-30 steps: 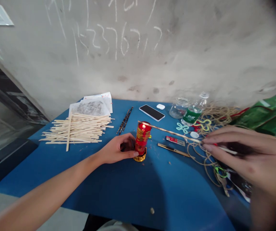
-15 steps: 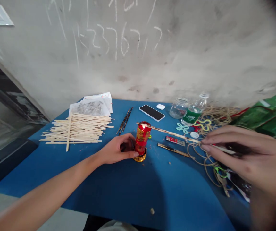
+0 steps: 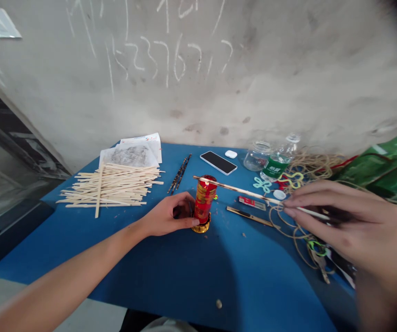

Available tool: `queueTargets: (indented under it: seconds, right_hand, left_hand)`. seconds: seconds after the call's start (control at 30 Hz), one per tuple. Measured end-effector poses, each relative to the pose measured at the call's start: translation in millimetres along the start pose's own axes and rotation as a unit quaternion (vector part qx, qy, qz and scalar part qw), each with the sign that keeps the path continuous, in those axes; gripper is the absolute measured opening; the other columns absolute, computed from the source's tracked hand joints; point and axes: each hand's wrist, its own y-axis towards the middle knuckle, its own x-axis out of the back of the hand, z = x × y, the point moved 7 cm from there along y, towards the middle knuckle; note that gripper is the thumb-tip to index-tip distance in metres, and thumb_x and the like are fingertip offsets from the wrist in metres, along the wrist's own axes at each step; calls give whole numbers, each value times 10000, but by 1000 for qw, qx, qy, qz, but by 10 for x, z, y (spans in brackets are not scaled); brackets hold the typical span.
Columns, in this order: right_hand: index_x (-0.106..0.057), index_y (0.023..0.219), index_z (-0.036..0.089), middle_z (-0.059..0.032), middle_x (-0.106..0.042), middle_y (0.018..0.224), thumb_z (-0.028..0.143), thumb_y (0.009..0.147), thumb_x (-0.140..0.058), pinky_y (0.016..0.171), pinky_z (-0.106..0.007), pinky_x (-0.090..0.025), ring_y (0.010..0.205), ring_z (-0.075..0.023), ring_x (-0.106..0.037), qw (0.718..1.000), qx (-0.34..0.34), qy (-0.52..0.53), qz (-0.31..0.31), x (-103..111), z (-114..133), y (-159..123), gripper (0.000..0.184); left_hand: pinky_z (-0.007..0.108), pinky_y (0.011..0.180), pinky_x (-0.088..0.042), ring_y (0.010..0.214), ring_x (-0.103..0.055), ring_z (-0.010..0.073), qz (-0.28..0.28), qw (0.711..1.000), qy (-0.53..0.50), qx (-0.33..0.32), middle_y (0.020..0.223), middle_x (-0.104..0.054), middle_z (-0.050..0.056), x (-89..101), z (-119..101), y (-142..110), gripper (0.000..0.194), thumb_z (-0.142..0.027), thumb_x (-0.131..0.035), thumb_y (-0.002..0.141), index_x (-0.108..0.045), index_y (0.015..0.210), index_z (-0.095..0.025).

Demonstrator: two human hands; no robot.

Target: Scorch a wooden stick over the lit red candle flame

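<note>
My left hand (image 3: 172,214) is closed around the lower part of a red candle (image 3: 203,203) with gold markings, which stands upright on a gold base (image 3: 201,227). Between the thumb and fingers of my right hand (image 3: 343,221) is a thin wooden stick (image 3: 243,190) with dark scorched marks. The stick lies almost level across the candle's top, its far tip just past the left side. Whether it touches the candle, I cannot tell. Several darkened sticks (image 3: 180,174) lie behind the candle to the left.
A pile of pale wooden sticks (image 3: 115,186) lies left, beside papers (image 3: 129,154). At the back are a phone (image 3: 218,163), white case (image 3: 231,154), jar (image 3: 257,159) and bottle (image 3: 274,167). Right of the candle lie a utility knife (image 3: 248,216), a red-labelled case (image 3: 251,203) and tangled cord (image 3: 298,240).
My right hand has shifted slightly left, carrying the stick so its tip reaches farther past the candle. The left hand and candle stay in place.
</note>
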Motion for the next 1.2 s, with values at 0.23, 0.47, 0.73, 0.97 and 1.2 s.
queueTargets:
  seconds: [0.23,0.47,0.73,0.97,1.2]
  right_hand:
    - [-855,991,333,26,-826,938,173,910,-888,747,-317,-643,855,-178,-795,1000,1,5,-6,-11,2,-3,183]
    - [-852,952,343,17,-822,922,178,892,-894,660,-363,-642,803,-208,-790,1000,-11,3,-29,30,3,-6,181]
    - [-843,942,330,17,-819,893,164,891,-892,673,-351,-651,797,-205,-790,1000,11,1,-15,29,17,2,181]
    - [-842,950,337,25,-813,904,149,880,-896,653,-347,-647,786,-196,-778,1000,6,11,-25,36,4,-9,209]
    - [-853,943,342,17,-819,894,156,871,-900,639,-364,-650,777,-212,-782,1000,6,8,-23,39,-5,-15,205]
  left_hand:
    - [280,699,-454,802,-674,169,3,1000,-3,-5,1047,-798,57,-3,13,-3,536,-543,-877,953,-678,1311,-196]
    - [273,682,-440,783,-656,163,3,1000,4,-2,1003,-791,43,5,-13,-1,519,-557,-875,948,-683,1271,-200]
    - [276,678,-457,776,-671,169,-2,1000,6,-3,987,-788,41,5,-26,3,535,-571,-873,940,-687,1286,-207]
    - [270,664,-438,742,-629,153,-1,1000,9,2,923,-753,13,3,-30,8,516,-573,-876,935,-687,1246,-207]
    - [273,676,-440,760,-640,159,-1,1000,5,0,957,-768,26,4,-29,7,515,-570,-873,940,-681,1249,-206]
